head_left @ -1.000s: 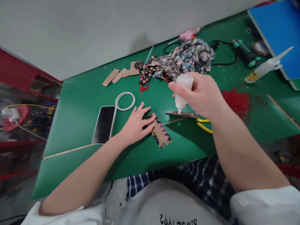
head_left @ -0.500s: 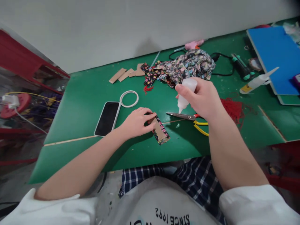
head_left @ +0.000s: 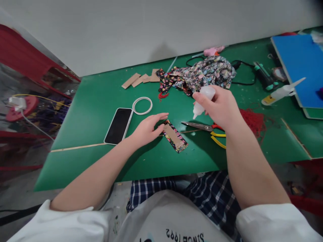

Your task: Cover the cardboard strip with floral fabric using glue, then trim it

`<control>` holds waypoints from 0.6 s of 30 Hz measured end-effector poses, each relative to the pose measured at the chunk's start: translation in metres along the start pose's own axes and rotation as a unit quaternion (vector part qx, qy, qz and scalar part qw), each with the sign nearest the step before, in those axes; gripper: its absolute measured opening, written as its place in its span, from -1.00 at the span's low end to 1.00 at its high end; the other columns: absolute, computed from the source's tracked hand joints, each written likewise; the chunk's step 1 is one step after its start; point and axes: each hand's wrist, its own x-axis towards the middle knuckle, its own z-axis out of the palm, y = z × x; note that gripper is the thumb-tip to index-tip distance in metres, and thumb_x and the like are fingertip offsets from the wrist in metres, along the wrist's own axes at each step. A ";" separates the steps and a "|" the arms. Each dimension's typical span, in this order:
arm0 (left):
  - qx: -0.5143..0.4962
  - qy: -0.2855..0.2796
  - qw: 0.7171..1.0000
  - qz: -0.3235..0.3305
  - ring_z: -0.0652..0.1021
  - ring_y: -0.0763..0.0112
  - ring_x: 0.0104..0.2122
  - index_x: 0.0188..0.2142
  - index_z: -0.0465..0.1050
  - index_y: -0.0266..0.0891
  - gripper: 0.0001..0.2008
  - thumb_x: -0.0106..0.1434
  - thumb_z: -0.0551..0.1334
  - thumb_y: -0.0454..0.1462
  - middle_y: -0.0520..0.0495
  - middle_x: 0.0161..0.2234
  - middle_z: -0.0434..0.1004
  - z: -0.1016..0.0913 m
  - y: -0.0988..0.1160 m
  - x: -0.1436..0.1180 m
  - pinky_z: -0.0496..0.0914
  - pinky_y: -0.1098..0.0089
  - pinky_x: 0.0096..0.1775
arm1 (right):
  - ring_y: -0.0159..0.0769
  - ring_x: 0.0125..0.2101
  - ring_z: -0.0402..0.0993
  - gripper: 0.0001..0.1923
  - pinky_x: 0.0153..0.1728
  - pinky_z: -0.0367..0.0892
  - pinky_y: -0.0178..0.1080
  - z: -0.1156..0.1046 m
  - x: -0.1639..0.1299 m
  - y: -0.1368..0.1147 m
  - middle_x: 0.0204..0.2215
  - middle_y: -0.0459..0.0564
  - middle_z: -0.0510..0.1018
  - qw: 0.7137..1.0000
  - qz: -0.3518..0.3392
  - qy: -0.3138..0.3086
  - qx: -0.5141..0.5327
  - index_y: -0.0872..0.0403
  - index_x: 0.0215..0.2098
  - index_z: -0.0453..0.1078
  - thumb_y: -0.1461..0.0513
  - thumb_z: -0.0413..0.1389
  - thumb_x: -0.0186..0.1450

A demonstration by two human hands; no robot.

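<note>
In the head view, the right hand (head_left: 222,106) has a translucent white plastic squeeze bottle (head_left: 207,92) pinched between thumb and fingers. Its narrow nozzle slants downward, held above the surface (head_left: 88,104), which is smooth and green. In this view the tip appears just beyond the metal blades of the scissors with red and yellow handles (head_left: 198,126), and off to the right of the narrow brown card strip edged with dark floral cloth (head_left: 173,135).

That strip lies flat between the two hands. The left hand (head_left: 148,129) is at its far end, fingers extended close together and thumb apart; whether they press on the strip, I cannot tell. Small pale specks show at its near end, too small to identify.

The step in hand looks like work with the bottle at the strip, the left hand there to steady it. Using the nozzle on the strip would call for bringing it across to the left, clear of the blades and the left fingertips, with only a light squeeze.
</note>
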 end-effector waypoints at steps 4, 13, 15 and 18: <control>-0.009 -0.002 0.998 0.066 0.48 0.36 -0.06 0.14 0.22 -0.24 -0.56 0.26 0.08 -0.32 -0.08 -0.10 0.55 0.005 0.002 0.004 0.35 0.29 -0.02 | -0.43 -0.62 0.25 -0.54 -0.59 0.13 -0.31 -0.001 0.001 0.000 -0.64 -0.11 0.39 1.000 0.005 -0.004 0.011 0.06 -0.54 0.31 -0.16 0.07 0.13; 0.025 0.219 0.964 -0.146 0.45 0.51 -0.54 -0.45 0.54 -0.19 -0.85 0.15 0.26 -0.18 0.09 -0.54 0.55 -0.024 -0.017 0.006 0.29 0.48 -0.45 | -0.49 -0.69 0.24 -0.58 -0.69 0.13 -0.38 0.013 -0.002 -0.003 -0.68 -0.15 0.35 0.986 0.044 -0.059 0.153 0.06 -0.48 0.35 -0.12 0.12 0.11; 0.026 0.216 0.965 -0.148 0.47 0.50 -0.51 -0.41 0.56 -0.18 -0.84 0.19 0.21 -0.22 0.07 -0.48 0.58 -0.028 -0.020 0.008 0.29 0.48 -0.42 | -0.50 -0.69 0.25 -0.58 -0.71 0.16 -0.39 0.019 -0.002 -0.005 -0.66 -0.14 0.38 0.975 0.058 -0.075 0.199 0.07 -0.45 0.36 -0.12 0.13 0.10; 0.008 0.221 0.966 -0.132 0.52 0.48 -0.42 -0.32 0.56 -0.18 -0.84 0.20 0.20 -0.23 0.03 -0.36 0.62 -0.027 -0.021 0.012 0.33 0.48 -0.34 | -0.49 -0.68 0.28 -0.56 -0.71 0.23 -0.38 0.028 -0.003 -0.006 -0.61 -0.11 0.42 0.957 0.083 -0.089 0.264 0.09 -0.43 0.37 -0.13 0.13 0.10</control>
